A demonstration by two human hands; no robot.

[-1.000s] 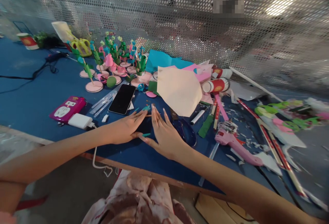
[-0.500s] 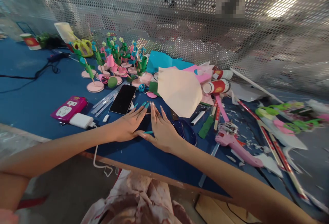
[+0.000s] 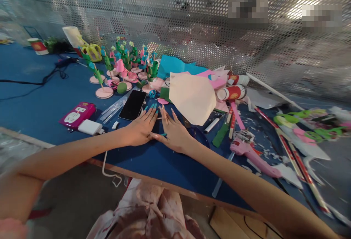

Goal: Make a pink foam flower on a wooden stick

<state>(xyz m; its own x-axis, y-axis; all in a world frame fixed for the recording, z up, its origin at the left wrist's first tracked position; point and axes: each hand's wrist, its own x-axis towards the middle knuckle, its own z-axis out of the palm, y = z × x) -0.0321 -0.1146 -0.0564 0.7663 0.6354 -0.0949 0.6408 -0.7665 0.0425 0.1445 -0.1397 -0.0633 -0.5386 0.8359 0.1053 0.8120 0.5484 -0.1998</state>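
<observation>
My left hand lies palm down on the blue table, fingers stretched out, just below a black smartphone. Beside it my right hand is also flat with fingers spread, and the two thumbs cross or meet at the tips. A thin pale stick shows in the gap between the fingers; most of it is hidden. Dark blue loop-shaped handles, perhaps of scissors, are partly covered by my right wrist. A cream paper sheet lies beyond my right fingers. Neither hand visibly grips anything.
Paper flowers on round pink bases stand at the back left. A magenta power socket with a white charger sits left. To the right are a pink glue gun, a marker, paper cups and scraps.
Both hands have slid slightly away from the table's front edge, still flat. My left fingers are closer to my right ones. The view has shifted a little.
</observation>
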